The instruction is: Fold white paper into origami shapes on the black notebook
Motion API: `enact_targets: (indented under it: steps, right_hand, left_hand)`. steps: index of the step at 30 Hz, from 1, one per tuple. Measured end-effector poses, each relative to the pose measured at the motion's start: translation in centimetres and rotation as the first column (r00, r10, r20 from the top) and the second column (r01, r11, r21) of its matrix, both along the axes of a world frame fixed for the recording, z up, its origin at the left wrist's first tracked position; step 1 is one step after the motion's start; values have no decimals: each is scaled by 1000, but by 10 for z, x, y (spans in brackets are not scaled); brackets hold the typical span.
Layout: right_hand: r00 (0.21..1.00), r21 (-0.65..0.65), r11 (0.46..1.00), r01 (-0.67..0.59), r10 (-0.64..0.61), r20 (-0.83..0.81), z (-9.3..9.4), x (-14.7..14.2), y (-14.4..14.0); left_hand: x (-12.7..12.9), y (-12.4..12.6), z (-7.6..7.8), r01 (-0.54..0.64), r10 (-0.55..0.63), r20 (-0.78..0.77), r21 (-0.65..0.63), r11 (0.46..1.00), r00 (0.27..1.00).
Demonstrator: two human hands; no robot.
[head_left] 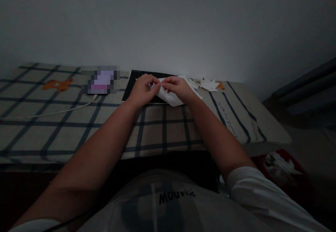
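Dressed in a loose, pale grey shirt (204,211), with short sleeves (244,179) looking whiter than the front. Printed on the chest with black lettering (175,197), too blurred to read fully. Marked there, too, with dark bluish blocks (139,211) and a thin pale line (154,205). Bare along both forearms (110,134), left hand (144,90) and right hand (181,88).

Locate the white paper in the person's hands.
Head view, just right of centre: the white paper is at the fingertips of the left hand and right hand, over the black panel, left of the paper scraps.
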State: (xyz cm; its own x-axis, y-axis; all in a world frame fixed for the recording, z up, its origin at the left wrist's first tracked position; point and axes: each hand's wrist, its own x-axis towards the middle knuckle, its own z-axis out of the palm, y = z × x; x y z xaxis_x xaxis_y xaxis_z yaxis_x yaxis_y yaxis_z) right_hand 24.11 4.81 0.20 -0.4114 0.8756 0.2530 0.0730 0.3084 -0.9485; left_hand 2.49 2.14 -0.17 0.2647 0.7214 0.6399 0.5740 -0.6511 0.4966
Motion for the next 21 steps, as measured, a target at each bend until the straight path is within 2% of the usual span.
enact_targets:
  steps: [8, 14, 21]
  right_hand:
    - [999, 34, 999, -32, 32, -20, -4, -2, 1]
    - [1000, 120, 993, -5, 2, 23, -7, -4, 0]
    - [995, 305, 952, 13, -41, 85, -13, -5, 4]
  left_hand:
    - [1, 2, -2, 17, -19, 47, 51, 999, 999]
    - [2, 4, -5, -23, 25, 82, -28, 999, 996]
    - [7, 4, -4, 2, 17, 170, -111, 994, 985]
